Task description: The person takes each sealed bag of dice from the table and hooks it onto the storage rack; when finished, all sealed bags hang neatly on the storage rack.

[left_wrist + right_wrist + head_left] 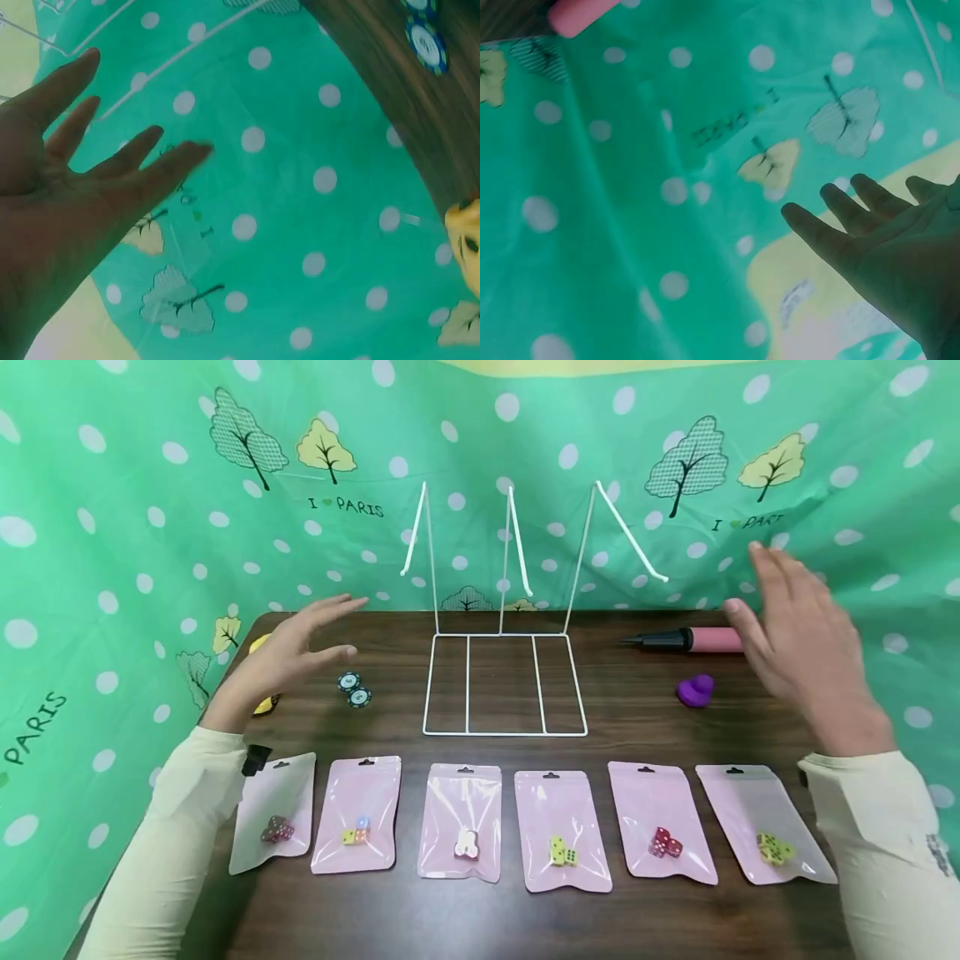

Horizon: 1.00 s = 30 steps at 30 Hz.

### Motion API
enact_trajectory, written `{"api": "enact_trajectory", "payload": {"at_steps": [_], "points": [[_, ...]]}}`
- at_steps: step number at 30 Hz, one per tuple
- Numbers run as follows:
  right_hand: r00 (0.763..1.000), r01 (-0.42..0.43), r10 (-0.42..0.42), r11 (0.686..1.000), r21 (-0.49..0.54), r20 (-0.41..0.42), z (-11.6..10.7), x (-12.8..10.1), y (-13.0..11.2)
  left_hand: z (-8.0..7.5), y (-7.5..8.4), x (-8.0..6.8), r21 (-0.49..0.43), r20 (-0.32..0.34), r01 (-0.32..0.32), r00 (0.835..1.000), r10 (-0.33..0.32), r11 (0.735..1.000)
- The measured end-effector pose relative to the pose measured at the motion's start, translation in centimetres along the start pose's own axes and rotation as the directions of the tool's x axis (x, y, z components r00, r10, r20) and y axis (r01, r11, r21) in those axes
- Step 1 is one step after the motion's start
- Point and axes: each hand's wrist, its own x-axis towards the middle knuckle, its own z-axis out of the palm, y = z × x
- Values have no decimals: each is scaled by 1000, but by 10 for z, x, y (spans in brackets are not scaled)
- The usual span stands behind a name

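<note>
My left hand point(288, 647) hovers over the table's left side, fingers straight and thumb apart, holding nothing. Closest to it are two dark poker chips point(359, 697) and a yellow object point(466, 244), mostly hidden behind the hand and wrist in the head view. My right hand point(813, 647) is raised on the far right with extended fingers and nothing in it. It overlaps the end of a pink and black pen-shaped item point(712, 640). A small purple duck point(696, 692) sits to its lower left. Between the hands stands a white wire rack point(505, 734) with three upright prongs.
Several pink zip pouches with dice lie in a row along the front, among them one with red dice point(663, 806) and one with yellow dice point(558, 810). A green dotted cloth point(480, 443) hangs behind and beside the brown table point(480, 927).
</note>
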Motion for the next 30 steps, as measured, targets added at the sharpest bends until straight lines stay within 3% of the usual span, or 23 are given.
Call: {"api": "enact_trajectory", "payload": {"at_steps": [4, 8, 13, 17, 22, 27, 30], "points": [[995, -81, 83, 996, 37, -54, -8, -17, 14, 16, -2, 4, -22, 66, -52, 996, 53, 998], [985, -163, 164, 986, 20, -58, -10, -36, 33, 38, -8, 13, -34, 142, -104, 984, 108, 994], [977, -196, 197, 980, 25, -78, -5, -61, 57, 65, -16, 20, -118, 206, -130, 967, 152, 985], [969, -242, 243, 970, 33, -42, 5, -84, 78, 83, -20, 18, -204, 268, -54, 957, 109, 977], [948, -317, 315, 948, 32, 52, 21, -117, 105, 100, -22, 18, -290, 358, 77, 933, 34, 954], [928, -340, 328, 940, 38, 177, 36, -143, 118, 113, -27, 19, -259, 394, 99, 919, 12, 961], [904, -373, 339, 923, 95, 259, 43, -159, 121, 119, -32, 20, -231, 402, 91, 916, 10, 969]]}}
